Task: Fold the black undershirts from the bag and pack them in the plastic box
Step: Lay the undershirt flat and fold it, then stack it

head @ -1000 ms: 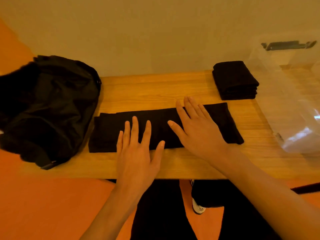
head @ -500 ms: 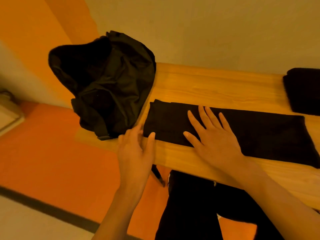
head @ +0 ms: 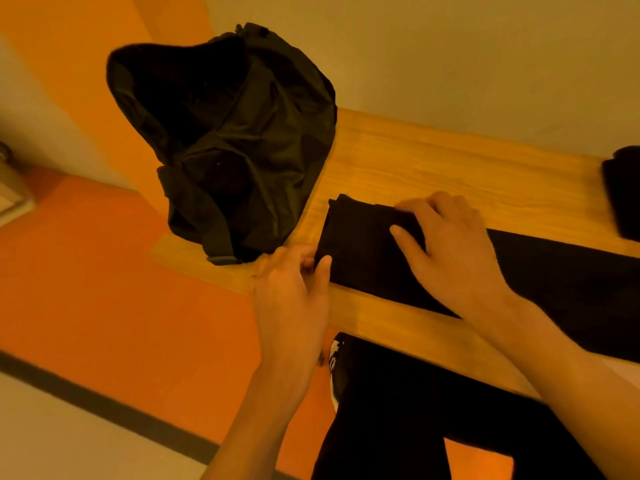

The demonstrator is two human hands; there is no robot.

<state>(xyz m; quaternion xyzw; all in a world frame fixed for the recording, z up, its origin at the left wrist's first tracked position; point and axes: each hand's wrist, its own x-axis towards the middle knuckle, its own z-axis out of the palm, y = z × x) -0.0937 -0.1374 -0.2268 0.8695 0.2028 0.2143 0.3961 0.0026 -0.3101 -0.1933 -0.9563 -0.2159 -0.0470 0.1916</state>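
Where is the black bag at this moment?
In the head view, the black bag sits upper left, on the left end of the wooden table, just left of the black undershirt.

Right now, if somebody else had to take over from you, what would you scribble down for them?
Left hand pinches the near left corner of the undershirt; right hand grips its far left edge.
It lies as a long strip on the table, bag to its left, a black cloth pile at the right edge.
Plastic box not in view.
Done: folded lengthwise.
Left: fold the strip up from the left end, check the bag for more, pack everything in the box.
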